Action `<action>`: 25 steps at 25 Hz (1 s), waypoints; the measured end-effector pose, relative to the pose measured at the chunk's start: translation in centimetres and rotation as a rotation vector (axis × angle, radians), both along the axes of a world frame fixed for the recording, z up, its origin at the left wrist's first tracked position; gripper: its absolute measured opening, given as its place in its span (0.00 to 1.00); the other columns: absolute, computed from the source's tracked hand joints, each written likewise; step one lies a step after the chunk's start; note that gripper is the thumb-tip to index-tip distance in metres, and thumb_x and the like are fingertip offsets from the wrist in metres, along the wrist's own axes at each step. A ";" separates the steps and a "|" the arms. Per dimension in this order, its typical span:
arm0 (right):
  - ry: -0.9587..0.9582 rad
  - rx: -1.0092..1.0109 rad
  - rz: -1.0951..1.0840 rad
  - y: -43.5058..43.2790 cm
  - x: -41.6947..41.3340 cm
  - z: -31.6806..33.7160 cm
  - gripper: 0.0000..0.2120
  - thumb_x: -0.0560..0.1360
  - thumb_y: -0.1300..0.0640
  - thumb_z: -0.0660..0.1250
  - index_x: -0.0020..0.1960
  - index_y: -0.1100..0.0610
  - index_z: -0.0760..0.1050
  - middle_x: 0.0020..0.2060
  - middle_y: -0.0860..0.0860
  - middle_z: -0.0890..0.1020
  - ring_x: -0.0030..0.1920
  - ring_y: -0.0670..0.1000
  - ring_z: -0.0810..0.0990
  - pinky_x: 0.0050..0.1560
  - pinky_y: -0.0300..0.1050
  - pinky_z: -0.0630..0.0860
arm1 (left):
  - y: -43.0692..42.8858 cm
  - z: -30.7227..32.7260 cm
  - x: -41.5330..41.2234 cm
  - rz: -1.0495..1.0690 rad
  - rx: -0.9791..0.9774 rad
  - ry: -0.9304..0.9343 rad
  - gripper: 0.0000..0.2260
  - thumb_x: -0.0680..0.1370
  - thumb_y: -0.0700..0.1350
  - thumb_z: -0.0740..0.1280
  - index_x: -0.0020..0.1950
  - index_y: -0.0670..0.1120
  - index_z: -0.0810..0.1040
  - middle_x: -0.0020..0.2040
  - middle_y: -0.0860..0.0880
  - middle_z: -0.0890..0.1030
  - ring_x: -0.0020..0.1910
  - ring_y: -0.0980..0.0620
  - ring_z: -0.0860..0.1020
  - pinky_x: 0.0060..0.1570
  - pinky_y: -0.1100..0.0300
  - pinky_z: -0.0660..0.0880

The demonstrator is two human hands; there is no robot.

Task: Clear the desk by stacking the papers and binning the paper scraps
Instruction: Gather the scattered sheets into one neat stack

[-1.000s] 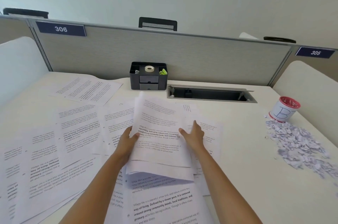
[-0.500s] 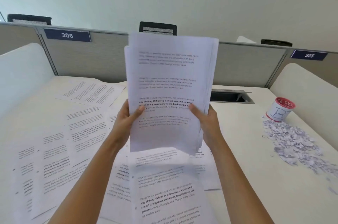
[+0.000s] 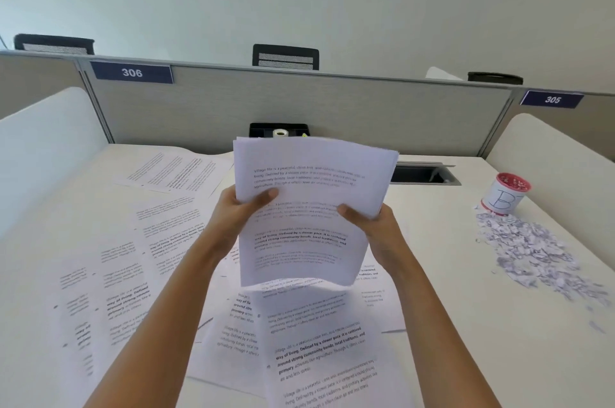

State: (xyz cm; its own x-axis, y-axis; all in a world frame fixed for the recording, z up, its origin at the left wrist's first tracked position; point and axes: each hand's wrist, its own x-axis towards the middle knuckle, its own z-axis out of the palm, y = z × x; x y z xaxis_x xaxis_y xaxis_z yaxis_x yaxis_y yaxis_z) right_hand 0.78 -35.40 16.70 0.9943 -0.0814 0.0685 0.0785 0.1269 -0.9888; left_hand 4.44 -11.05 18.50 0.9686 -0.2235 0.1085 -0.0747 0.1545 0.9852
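Sheaf of printed papers (image 3: 309,208), light, limp, edges fanned and apt to slide: left hand (image 3: 238,211) and right hand (image 3: 369,224) clamp its sides, the sensible hold, above the tabletop (image 3: 449,324).

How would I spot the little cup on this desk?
Find the blue 305 sign on the divider. Below it, the cup stands on the desk beside the paper scraps. It alone has a red top and a handwritten B.
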 end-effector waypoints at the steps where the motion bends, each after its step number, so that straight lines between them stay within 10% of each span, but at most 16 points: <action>1: 0.011 -0.020 0.027 0.0 0.0 -0.2 0.21 0.66 0.56 0.75 0.58 0.57 0.78 0.53 0.53 0.84 0.54 0.55 0.82 0.54 0.52 0.79 | 0.5 -0.3 0.1 -0.014 0.017 0.020 0.21 0.63 0.53 0.76 0.53 0.46 0.81 0.50 0.45 0.84 0.49 0.43 0.83 0.49 0.47 0.79; 9: 0.104 -0.119 0.019 1.5 -0.7 -2.6 0.14 0.68 0.59 0.75 0.53 0.53 0.81 0.50 0.49 0.85 0.51 0.50 0.84 0.52 0.46 0.80 | 1.0 -2.1 -0.4 0.025 0.110 0.056 0.10 0.72 0.43 0.73 0.52 0.44 0.82 0.47 0.45 0.85 0.48 0.42 0.83 0.50 0.45 0.80; 18: 0.018 0.234 -0.078 3.3 0.2 -2.1 0.20 0.64 0.56 0.74 0.55 0.56 0.76 0.47 0.52 0.85 0.47 0.51 0.85 0.44 0.42 0.81 | 2.0 -1.3 -0.1 0.173 -0.746 0.205 0.18 0.76 0.40 0.67 0.66 0.44 0.73 0.59 0.45 0.81 0.57 0.45 0.80 0.52 0.46 0.79; 25: -0.024 0.157 -0.136 4.3 1.0 -0.9 0.15 0.70 0.65 0.72 0.56 0.59 0.79 0.53 0.55 0.84 0.52 0.56 0.83 0.52 0.54 0.79 | 3.1 -3.4 1.0 0.220 -0.677 0.291 0.21 0.73 0.37 0.69 0.66 0.42 0.73 0.60 0.44 0.80 0.57 0.47 0.80 0.52 0.52 0.80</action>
State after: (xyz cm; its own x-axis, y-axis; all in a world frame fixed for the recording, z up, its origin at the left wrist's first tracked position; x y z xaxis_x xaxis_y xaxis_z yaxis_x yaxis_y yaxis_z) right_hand 1.77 -31.08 15.78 0.9716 -0.2267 0.0679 0.1287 0.2657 -0.9554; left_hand 5.45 -7.97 15.11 0.9936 0.0024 -0.1128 0.0738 0.7423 0.6660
